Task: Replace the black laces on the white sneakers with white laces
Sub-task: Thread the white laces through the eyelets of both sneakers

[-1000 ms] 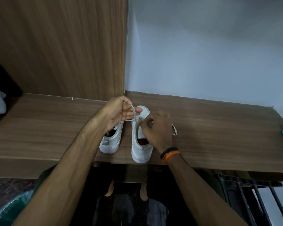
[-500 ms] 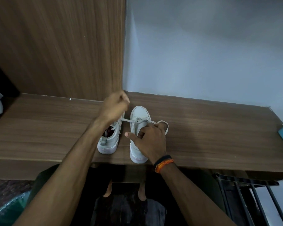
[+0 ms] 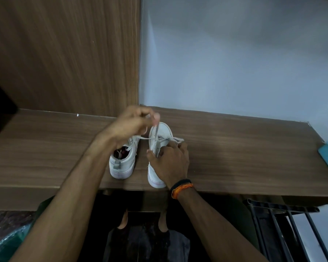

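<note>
- The left hand [image 3: 130,125] was seen raised over the toes of the two sneakers, its fingertips pinched together on one end of a flat white fabric lace [image 3: 156,132], which was drawn upward from the eyelets.
- The right hand [image 3: 169,160] was laid over the mid-part of the right-side white low-top sneaker [image 3: 158,140], fingers curled at the eyelet row; a short stretch of lace was seen emerging by its knuckles, though whether that stretch was actually gripped could not be told.
- That sneaker was stood on the brown wood-grain shelf [image 3: 244,148], heel at the near edge and toe toward the wall, so its long axis ran straight away from the person.
- The lace was stretched from the eyelets up and leftward; the left hand was judged the nearer one for the next pull or threading.
- The second white sneaker [image 3: 122,163] was stood just beside the first, on its left, partly covered by the left forearm.
- The eyelets and tongue were hidden under the right hand, the lace tip was blurred, and no black laces were made out.
</note>
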